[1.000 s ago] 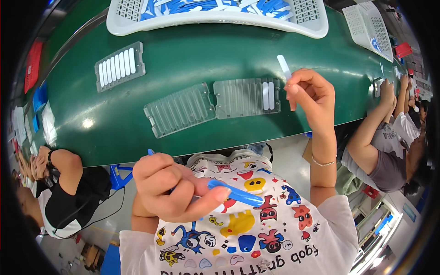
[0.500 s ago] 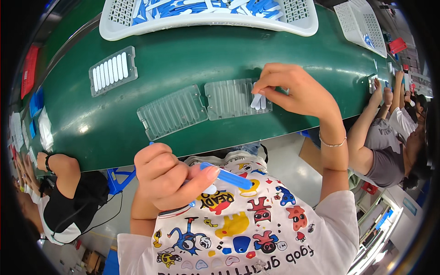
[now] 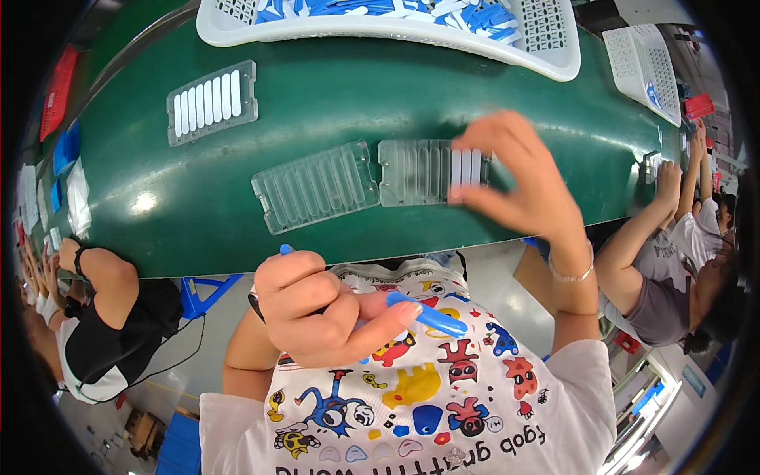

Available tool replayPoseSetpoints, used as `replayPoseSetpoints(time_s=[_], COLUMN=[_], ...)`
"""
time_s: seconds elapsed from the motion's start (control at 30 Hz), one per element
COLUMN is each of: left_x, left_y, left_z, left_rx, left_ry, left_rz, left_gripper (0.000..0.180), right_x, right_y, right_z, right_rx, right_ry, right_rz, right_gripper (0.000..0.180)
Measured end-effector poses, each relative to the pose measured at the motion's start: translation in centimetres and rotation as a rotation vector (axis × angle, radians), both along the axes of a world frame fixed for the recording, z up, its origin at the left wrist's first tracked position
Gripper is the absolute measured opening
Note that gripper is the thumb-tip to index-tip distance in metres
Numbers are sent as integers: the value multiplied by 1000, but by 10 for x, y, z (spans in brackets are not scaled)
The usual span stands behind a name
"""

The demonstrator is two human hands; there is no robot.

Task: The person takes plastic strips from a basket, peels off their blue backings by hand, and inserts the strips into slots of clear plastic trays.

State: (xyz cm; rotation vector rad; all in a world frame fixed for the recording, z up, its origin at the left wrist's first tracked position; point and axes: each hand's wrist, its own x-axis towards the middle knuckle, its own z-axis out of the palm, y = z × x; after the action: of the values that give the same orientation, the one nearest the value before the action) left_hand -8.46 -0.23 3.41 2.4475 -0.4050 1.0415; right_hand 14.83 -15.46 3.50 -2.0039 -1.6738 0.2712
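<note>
- Head view: right hand now down on clear slotted tray, fingers spread, white strip released into slot since a second ago
- Left hand closed round blue strips, off green desk

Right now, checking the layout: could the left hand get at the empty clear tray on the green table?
Probably yes. The left hand holds blue pieces near the table edge; the empty clear tray lies just beyond, with nothing between.
</note>
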Motion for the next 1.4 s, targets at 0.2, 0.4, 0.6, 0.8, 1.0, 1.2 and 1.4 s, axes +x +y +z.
replayPoseSetpoints(time_s=[0.2, 0.4, 0.6, 0.8, 1.0, 1.2, 1.4], left_x=[7, 8, 8, 7, 19, 19, 21], left_y=[-1, 0, 2, 9, 8, -11, -13], left_z=[-4, -5, -8, -19, -26, -33, -16], left_rx=[-52, -144, -145, -398, -469, -1175, -1650], left_ry=[67, 66, 51, -7, 96, 383, 689], left_rz=[-42, -24, -23, 113, 299, 117, 11], left_gripper=[35, 38, 36, 38, 38, 30, 30], right_x=[-50, -73, -72, -68, -46, -13, -18], right_y=[-15, -16, -10, -30, -13, -4, 5], right_z=[21, 12, 7, 10, -7, -21, -11], right_rx=[473, 655, 737, 587, 450, -110, -200], right_ry=[185, 134, 265, -161, 68, 373, 87], right_rz=[337, 266, 296, 296, 32, -329, -381], right_gripper=[23, 12, 12, 24, 9, 30, 33])
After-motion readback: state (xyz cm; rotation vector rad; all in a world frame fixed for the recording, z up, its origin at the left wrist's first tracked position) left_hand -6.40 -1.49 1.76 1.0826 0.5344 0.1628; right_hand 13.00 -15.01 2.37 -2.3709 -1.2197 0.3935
